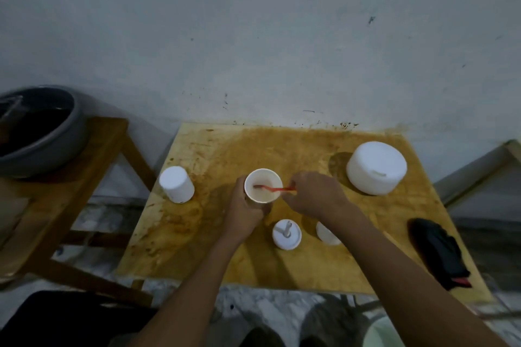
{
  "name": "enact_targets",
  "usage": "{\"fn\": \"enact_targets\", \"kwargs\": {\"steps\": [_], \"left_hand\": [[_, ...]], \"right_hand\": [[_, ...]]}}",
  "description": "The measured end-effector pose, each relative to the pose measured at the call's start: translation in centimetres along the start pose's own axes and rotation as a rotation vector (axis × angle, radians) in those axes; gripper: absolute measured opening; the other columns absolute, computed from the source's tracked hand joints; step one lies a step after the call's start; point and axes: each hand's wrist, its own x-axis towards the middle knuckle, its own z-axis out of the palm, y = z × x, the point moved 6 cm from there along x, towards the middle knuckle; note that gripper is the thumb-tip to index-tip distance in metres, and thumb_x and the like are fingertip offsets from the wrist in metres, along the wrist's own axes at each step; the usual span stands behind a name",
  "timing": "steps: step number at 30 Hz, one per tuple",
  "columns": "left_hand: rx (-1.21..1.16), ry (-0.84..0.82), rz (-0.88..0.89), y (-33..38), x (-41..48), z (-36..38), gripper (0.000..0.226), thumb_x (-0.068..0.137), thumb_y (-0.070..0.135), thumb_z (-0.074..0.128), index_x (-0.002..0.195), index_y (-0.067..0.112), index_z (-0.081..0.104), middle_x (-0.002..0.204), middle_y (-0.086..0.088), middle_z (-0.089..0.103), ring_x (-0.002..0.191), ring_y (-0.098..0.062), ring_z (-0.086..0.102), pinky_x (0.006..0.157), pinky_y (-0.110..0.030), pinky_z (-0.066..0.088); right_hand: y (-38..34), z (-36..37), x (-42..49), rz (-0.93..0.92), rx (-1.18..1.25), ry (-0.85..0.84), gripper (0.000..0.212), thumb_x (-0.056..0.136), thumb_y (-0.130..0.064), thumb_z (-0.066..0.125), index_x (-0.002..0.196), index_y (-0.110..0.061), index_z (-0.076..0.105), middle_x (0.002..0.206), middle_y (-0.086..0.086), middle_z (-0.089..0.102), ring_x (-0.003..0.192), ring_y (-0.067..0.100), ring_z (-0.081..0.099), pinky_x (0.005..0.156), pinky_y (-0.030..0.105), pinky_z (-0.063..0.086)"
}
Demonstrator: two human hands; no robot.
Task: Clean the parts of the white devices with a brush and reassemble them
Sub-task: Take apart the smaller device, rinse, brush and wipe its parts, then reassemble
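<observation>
My left hand (244, 213) grips a white cup-shaped device part (262, 189) held over the middle of the stained wooden table (197, 234). My right hand (313, 196) pinches the handle of a red brush (277, 189), whose bristle end is inside the cup. A white lid with a central stem (286, 234) lies just below my hands. Another small white part (327, 234) sits half hidden under my right forearm. A small white cylinder device (177, 184) stands at the left, and a large round white device (376, 167) at the back right.
A black cloth (439, 251) lies at the table's right edge. A grey basin (36, 129) sits on a wooden stand (93, 166) to the left. The white wall runs right behind the table. A pale bucket rim (380, 332) shows at the bottom right.
</observation>
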Motion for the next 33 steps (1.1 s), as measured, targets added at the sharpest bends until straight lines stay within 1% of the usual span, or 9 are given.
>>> {"fn": "enact_targets", "kwargs": {"steps": [3,7,11,17,20,22,25,28,33], "left_hand": [[0.039,-0.008,-0.003,1.0,-0.4,-0.6,0.068,0.067,0.011,0.086,0.121,0.027,0.047,0.109,0.021,0.053,0.1,0.0,0.053,0.076,-0.003,0.041],[0.079,-0.004,0.006,1.6,-0.8,-1.4,0.07,0.067,0.02,0.088,0.122,0.027,0.044,0.109,0.013,0.053,0.106,-0.013,0.055,0.083,-0.028,0.049],[0.127,-0.013,0.008,1.6,-0.8,-1.7,0.073,0.066,0.026,0.088,0.123,0.03,0.042,0.115,0.006,0.053,0.109,-0.017,0.054,0.086,-0.039,0.052],[0.178,-0.036,-0.002,0.2,-0.7,-1.5,0.078,0.064,0.031,0.083,0.132,0.023,0.047,0.126,0.0,0.058,0.117,-0.021,0.054,0.092,-0.046,0.051],[0.214,-0.033,0.015,-0.3,-1.1,-1.5,0.079,0.063,0.033,0.085,0.133,0.024,0.048,0.128,-0.001,0.057,0.119,-0.022,0.052,0.093,-0.047,0.05],[0.257,-0.035,0.044,-0.3,-1.3,-1.4,0.079,0.064,0.025,0.087,0.134,0.021,0.049,0.129,-0.004,0.056,0.12,-0.025,0.05,0.094,-0.047,0.049],[0.37,-0.04,0.098,0.1,-1.7,-1.1,0.078,0.064,0.015,0.088,0.133,0.014,0.051,0.128,-0.01,0.055,0.118,-0.03,0.048,0.089,-0.043,0.046],[0.545,-0.055,0.183,0.5,-2.3,-0.6,0.075,0.062,0.012,0.087,0.129,0.011,0.054,0.125,-0.011,0.057,0.114,-0.033,0.049,0.084,-0.039,0.042],[0.734,-0.086,0.274,0.6,-2.9,0.3,0.078,0.061,0.013,0.085,0.131,0.018,0.051,0.124,-0.005,0.055,0.113,-0.029,0.048,0.08,-0.038,0.046]], "right_hand": [[0.6,-0.6,-2.5,0.03,0.095,0.046,0.031,0.096,-0.046,0.051,0.107,-0.024,0.069,0.097,-0.003,0.07,0.086,0.017,0.065,0.068,0.031,0.052],[0.8,-0.4,-5.6,0.033,0.225,0.026,0.031,0.1,-0.043,0.048,0.107,-0.022,0.069,0.085,-0.005,0.066,0.074,0.013,0.06,0.054,0.024,0.038],[1.3,0.4,-7.1,0.043,0.26,0.068,0.029,0.101,-0.043,0.044,0.111,-0.025,0.064,0.075,-0.01,0.058,0.066,0.011,0.053,0.051,0.024,0.034],[2.1,1.2,-8.1,0.069,0.227,0.068,0.032,0.101,-0.047,0.041,0.116,-0.028,0.063,0.097,-0.003,0.071,0.086,0.019,0.065,0.063,0.03,0.045],[3.4,1.7,-8.4,0.144,0.353,0.085,0.031,0.099,-0.049,0.045,0.109,-0.029,0.067,0.088,-0.007,0.069,0.081,0.015,0.064,0.064,0.031,0.049],[4.6,1.9,-8.5,0.219,0.5,0.107,0.029,0.097,-0.049,0.047,0.102,-0.03,0.068,0.079,-0.009,0.066,0.074,0.011,0.062,0.062,0.031,0.048],[5.8,2.4,-8.9,0.281,0.625,0.144,0.027,0.096,-0.047,0.05,0.095,-0.028,0.069,0.075,-0.006,0.066,0.069,0.012,0.062,0.063,0.042,0.052],[6.5,3.0,-9.6,0.304,0.66,0.151,0.029,0.096,-0.047,0.051,0.098,-0.027,0.071,0.076,-0.005,0.068,0.071,0.013,0.064,0.067,0.046,0.055],[7.1,3.1,-10.3,0.325,0.689,0.178,0.029,0.096,-0.045,0.052,0.1,-0.025,0.071,0.075,-0.007,0.068,0.069,0.011,0.063,0.064,0.041,0.053]]}}
